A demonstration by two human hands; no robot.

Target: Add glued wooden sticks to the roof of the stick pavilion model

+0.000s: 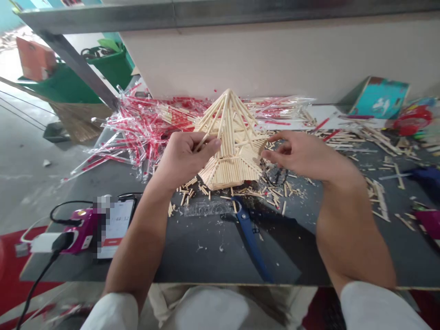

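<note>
Head view: my left hand closed in a pinch on a stick against the stick pyramid, while my right hand curved half open beside it, holding nothing.

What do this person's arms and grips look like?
The left grip and right grip are bare, with no gloves. The left forearm and right forearm are bare too, and each one comes out of a loose white sleeve.
</note>
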